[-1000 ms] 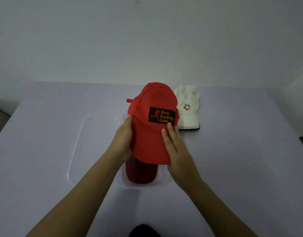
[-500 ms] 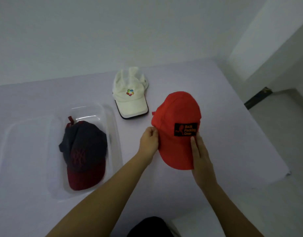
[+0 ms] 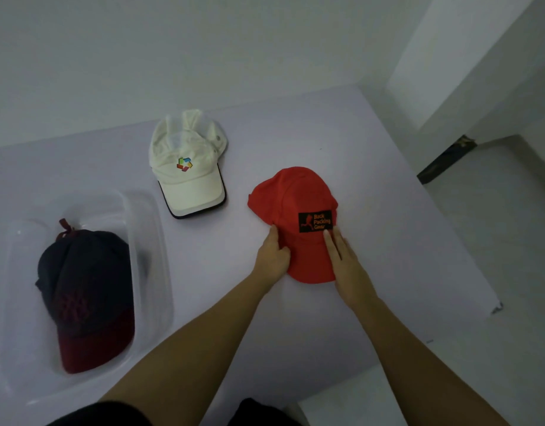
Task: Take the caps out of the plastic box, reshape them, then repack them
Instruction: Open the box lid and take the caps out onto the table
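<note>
A red cap (image 3: 295, 204) with a black patch lies on the pale table, right of centre. My left hand (image 3: 272, 253) grips the left side of its brim. Along the brim's right side lies my right hand (image 3: 343, 262), fingers straight, fingertips by the patch. A white cap (image 3: 189, 167) with a coloured logo sits on the table behind and to the left. A dark navy cap (image 3: 86, 278) with a maroon brim lies inside the clear plastic box (image 3: 151, 241) at the left.
The table (image 3: 388, 256) ends close to the right of the red cap, with floor and a dark strip (image 3: 446, 158) beyond. A white wall stands behind the table. The table's near edge runs below my forearms.
Both hands carried the red cap from above the box to the right and set it on the table. The navy cap in the box is now uncovered.
</note>
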